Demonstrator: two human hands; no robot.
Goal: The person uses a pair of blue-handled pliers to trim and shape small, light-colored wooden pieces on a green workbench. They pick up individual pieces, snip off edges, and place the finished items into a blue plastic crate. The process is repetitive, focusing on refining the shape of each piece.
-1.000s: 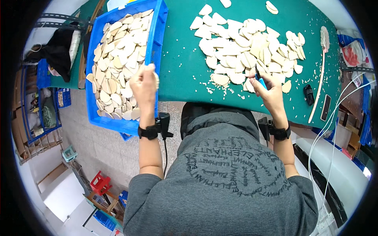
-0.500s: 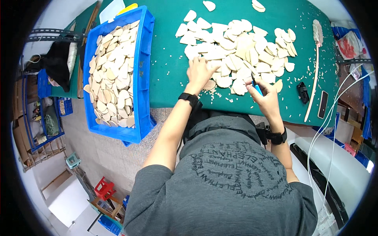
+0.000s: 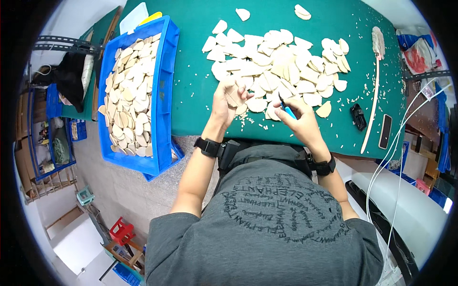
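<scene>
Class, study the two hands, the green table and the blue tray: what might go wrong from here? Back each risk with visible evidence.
The blue-handled tool in the right hand has a narrow dark tip near the left hand; a slip might nick fingers.
The left hand's pale piece might drop if its grip loosens.
Heaped pieces in the blue tray seem to reach its left rim; a knock might spill some.

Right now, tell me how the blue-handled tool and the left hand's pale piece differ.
The blue-handled tool is slim and dark-tipped; the pale piece is broader and tan. The right hand holds the tool, the left hand the piece. Both are partly hidden.
</scene>
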